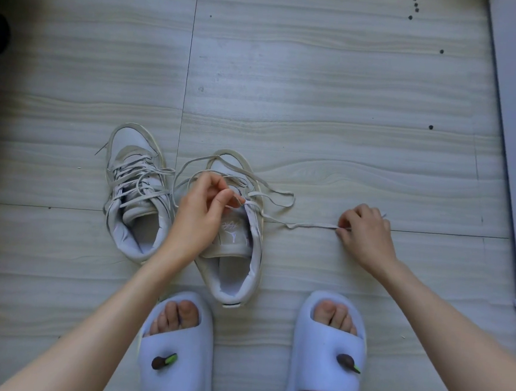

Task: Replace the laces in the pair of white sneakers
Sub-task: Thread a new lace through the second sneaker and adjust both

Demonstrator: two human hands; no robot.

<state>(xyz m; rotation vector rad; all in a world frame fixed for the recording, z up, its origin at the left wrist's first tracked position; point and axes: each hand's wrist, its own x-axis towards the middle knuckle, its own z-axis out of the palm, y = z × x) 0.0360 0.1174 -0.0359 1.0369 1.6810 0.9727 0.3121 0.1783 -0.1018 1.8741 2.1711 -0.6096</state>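
So the right-hand sneaker (235, 236) sits dead centre, left hand (202, 215) pinching its lace (310, 225) at the eyelets, and that lace runs out toward 3 o'clock where the right hand (366, 234) pinches the end.

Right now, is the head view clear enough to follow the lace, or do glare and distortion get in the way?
Head view: soft glare on the floor, corners darkened, wide-angle bending at the edges; the lace between left hand and right hand stays sharp.
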